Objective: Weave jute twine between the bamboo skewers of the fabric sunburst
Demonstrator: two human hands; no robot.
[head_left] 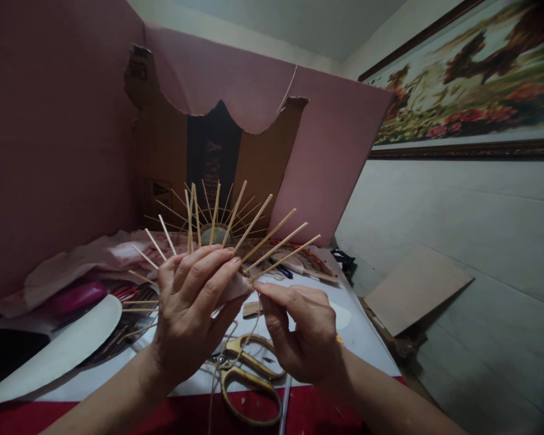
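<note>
In the head view my left hand (190, 308) is wrapped around a pale centre piece (234, 290) from which several thin wooden sticks (254, 222) fan outward. Its fingers lie across the front and hide much of the middle. At the right edge of the piece, my right hand (301, 323) pinches thumb and forefinger together by the base of a stick. Brown twine (255, 323) runs from that spot and hangs down in loose loops. Below the hands lie large scissors (223, 362) with gold-coloured handles, the twine draping over them.
A finished-looking ring of radiating sticks (176, 209) leans by a torn cardboard sheet (263, 160) at the back. On the left are a white curved sheet (81, 338) and a magenta object (79, 296). A decorated fan (299, 261) lies behind. A flat board (417, 290) rests beyond the table's right edge.
</note>
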